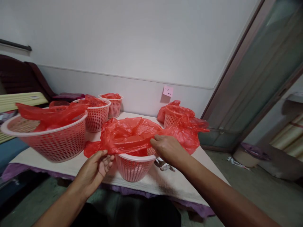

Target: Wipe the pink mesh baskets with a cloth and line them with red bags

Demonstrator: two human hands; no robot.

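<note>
Head view: two bare hands gripped a red plastic bag [132, 143] over a pink basket [135, 168]

The pink basket, slatted and with a pale rim, stood upright near the front edge of a white-covered counter [189, 176]. The red plastic bag lay bunched across its mouth, part of it inside and part spilling past the rim to the left.

The left hand [94, 168] was at the basket's left, palm partly upward. Its thumb and forefinger were pinched together on the bag's near edge, while the other fingers curled loosely. The right hand [165, 146] reached over the right side of the rim, back of the hand up, its fingers closed on the bag; their tips were partly hidden.

To the left stood a large basket [61, 145], with red plastic draped over its rim. Behind it, two smaller baskets, a middle one [97, 117] and a far one [115, 107], also held red plastic. On the right, near the wall [142, 41], another basket [170, 120] was surrounded by loose red plastic [187, 135]. A pink note [168, 91] with handwriting was stuck above it. Purple cloth [202, 209] showed beneath the counter's white cover.
</note>
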